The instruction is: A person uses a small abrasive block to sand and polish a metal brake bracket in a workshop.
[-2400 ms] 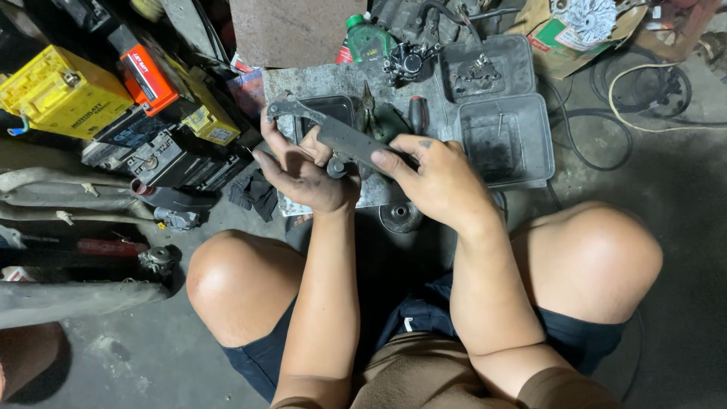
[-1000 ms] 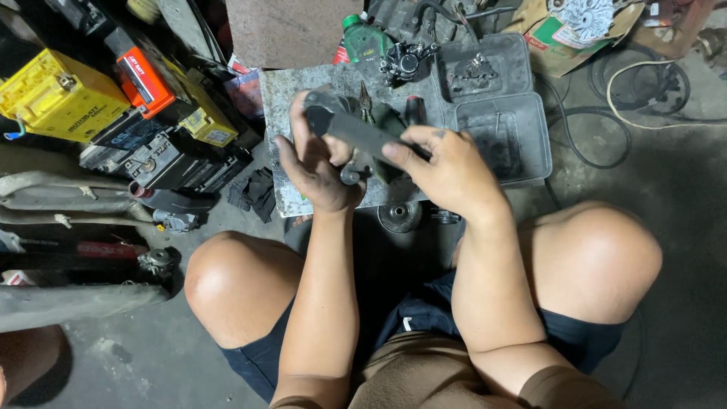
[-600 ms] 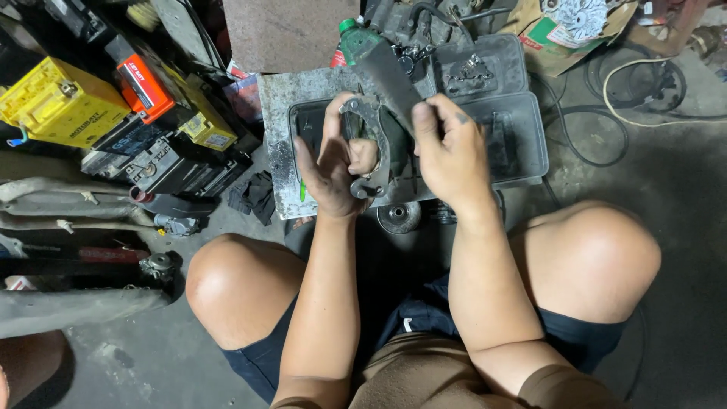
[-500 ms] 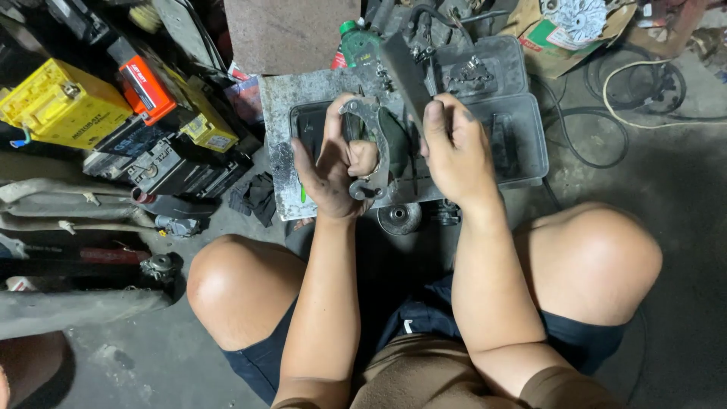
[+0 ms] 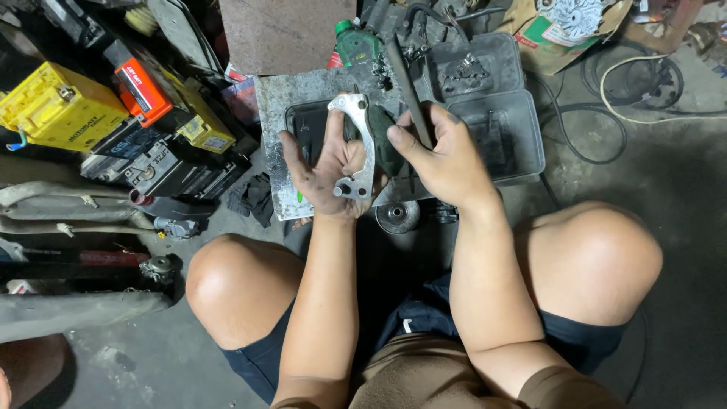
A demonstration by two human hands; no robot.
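Knees (image 5: 242,284) bare and spread, person seated low on the concrete floor (image 5: 151,356), forearms reaching forward between them. Left hand (image 5: 326,170) palm up, grimy, fingers curled around a curved silver metal bracket (image 5: 362,144) — bracket lies across the palm, its holed end near the heel of the hand, the arched end pointing away. Right hand (image 5: 447,155) just beside it, fingers closed on a long dark metal rod (image 5: 409,95) that slants up and away from the fist. Small round metal part (image 5: 397,217) on the floor under the hands. Beyond — a scuffed metal plate (image 5: 276,106), and two grey plastic trays (image 5: 522,129) with small dark parts inside. Green bottle (image 5: 356,44) at the plate's far edge. Far left: yellow battery (image 5: 57,106), orange-topped battery (image 5: 140,83) and black ones stacked close. Far right, pale cable (image 5: 636,91) looped on the floor.
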